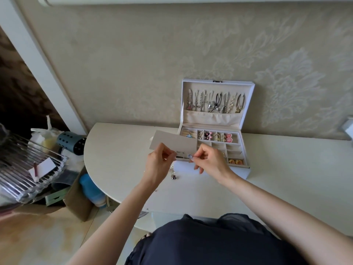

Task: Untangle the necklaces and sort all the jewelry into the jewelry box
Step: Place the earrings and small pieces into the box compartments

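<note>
1. Holding a grey card (172, 141) above the counter (118, 159), the person's left hand (159, 163) pinches the card's lower edge between thumb and fingertips.
2. The right hand (209, 161) pinches a tiny pale blue piece (189, 155) at the same lower edge, just beside the left fingertips. Its other fingers are curled in. Whether the piece is fixed to the card is too small to tell.
3. The jewelry box (240, 172) stands open on the counter against the patterned wall, just behind both hands. From this view the card covers the front left part of its tray.
4. Inside the upright lid (250, 104), a row of necklaces (215, 101) hangs side by side. Their lower ends are tucked into a cloth pocket across the lid's base.
5. The tray is split into small compartments. The back row holds small pieces, with pink earrings (228, 137) at its right end. Gold-coloured earrings (236, 161) lie in the front right compartment.
6. On the counter just below the left hand, a thin chain (171, 170) and a small dark charm (173, 176) lie loose, near the box's front wall.
7. Left of the counter, lower down, sit a clear ribbed tray (28, 169), a blue holder with round holes (73, 142) and a blue bottle (89, 188).
8. The person's dark clothing fills the bottom edge of the view.
</note>
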The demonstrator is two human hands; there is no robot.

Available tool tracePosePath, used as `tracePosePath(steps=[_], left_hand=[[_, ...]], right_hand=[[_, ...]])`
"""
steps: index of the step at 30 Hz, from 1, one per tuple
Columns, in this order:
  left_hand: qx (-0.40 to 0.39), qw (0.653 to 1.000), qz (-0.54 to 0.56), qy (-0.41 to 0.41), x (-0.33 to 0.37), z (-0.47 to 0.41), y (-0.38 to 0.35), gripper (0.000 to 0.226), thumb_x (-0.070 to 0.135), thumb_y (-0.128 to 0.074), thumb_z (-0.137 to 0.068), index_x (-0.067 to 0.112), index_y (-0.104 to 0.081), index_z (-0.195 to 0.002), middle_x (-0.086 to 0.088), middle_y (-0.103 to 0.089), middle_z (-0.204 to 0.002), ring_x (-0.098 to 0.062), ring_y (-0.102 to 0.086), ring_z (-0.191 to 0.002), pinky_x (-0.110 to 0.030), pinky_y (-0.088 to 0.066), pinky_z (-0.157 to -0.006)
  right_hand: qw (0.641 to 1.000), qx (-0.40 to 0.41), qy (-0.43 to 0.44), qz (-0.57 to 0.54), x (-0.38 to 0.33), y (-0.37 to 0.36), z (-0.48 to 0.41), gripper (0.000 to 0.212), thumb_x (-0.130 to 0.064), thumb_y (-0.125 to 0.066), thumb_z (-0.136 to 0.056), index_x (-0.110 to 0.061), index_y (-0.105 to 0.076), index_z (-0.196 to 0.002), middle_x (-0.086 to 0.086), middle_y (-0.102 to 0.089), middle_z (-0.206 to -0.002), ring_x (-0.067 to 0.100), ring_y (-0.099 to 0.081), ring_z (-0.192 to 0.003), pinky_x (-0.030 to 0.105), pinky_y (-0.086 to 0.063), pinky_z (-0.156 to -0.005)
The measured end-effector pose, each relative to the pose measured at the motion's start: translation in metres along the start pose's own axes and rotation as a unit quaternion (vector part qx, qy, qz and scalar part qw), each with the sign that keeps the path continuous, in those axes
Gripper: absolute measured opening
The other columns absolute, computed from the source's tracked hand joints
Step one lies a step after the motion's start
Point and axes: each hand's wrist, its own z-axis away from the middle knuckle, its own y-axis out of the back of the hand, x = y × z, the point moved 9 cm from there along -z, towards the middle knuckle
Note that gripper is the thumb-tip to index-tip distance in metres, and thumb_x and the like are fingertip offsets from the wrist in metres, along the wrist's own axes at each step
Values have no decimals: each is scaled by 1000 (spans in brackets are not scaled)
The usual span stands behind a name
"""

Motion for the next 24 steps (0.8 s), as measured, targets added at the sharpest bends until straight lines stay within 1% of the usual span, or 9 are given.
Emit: tracePosePath(steps=[3,5,8,11,15,17,19,21,24], left_hand=[[-41,999,12,8,11,-7,-22,14,15,-65,-86,8,-55,-79,-11,-69,-78,-25,-65,-74,-31,-53,-67],[-74,997,19,13,18,-11,-40,14,16,-66,-85,13,-55,-77,-11,-70,-78,-26,-66,-76,-40,-54,-72],[-110,994,15,7,27,-18,-65,12,14,-65,-85,14,-55,-79,-7,-68,-77,-22,-63,-72,-34,-52,-71],[-156,988,14,-8,36,-24,-91,5,8,-63,-86,10,-61,-89,-2,-65,-78,-7,-62,-65,-16,-49,-65],[-202,978,-44,-32,44,-29,-119,8,11,-61,-89,6,-66,-90,-6,-69,-85,-15,-63,-77,-21,-49,-73],[-211,974,-75,-41,46,-33,-129,11,16,-62,-89,6,-67,-92,-7,-69,-86,-18,-62,-77,-18,-48,-69],[-212,972,-88,-42,48,-36,-135,11,17,-64,-88,6,-66,-92,-1,-65,-81,-13,-58,-71,-6,-41,-59],[-210,972,-97,-42,50,-38,-138,10,16,-65,-87,7,-66,-91,2,-62,-78,-9,-53,-67,-4,-37,-53],[-222,967,-114,-50,53,-38,-146,8,14,-67,-85,7,-67,-88,-1,-63,-81,-13,-53,-71,-7,-36,-52]], right_hand=[[999,13,-4,-38,3,19,3,11,4,-63,-83,-5,-58,-84,15,-63,-75,16,-63,-55,28,-54,-51],[999,19,-7,-42,8,32,2,16,5,-63,-83,-6,-63,-95,11,-64,-78,16,-63,-56,29,-56,-54],[999,42,-13,-24,16,55,2,20,8,-61,-84,-6,-68,-96,8,-64,-73,11,-61,-52,26,-56,-53],[997,67,-24,-13,23,79,4,19,9,-61,-83,-7,-70,-87,9,-65,-69,10,-61,-49,22,-54,-51],[994,106,-35,14,32,108,4,26,7,-64,-81,-19,-69,-77,5,-66,-73,10,-59,-48,19,-48,-46],[991,124,-38,37,35,118,4,23,4,-67,-80,-19,-70,-77,1,-66,-73,8,-57,-50,14,-44,-46],[989,131,-38,55,38,124,4,21,2,-69,-79,-20,-70,-78,-1,-67,-74,0,-55,-52,9,-40,-48],[989,131,-41,63,41,126,4,22,0,-69,-79,-22,-70,-76,-2,-67,-75,-4,-53,-50,8,-37,-47],[988,131,-49,58,48,126,3,28,0,-67,-80,-26,-69,-74,4,-69,-79,4,-55,-53,13,-41,-46]])
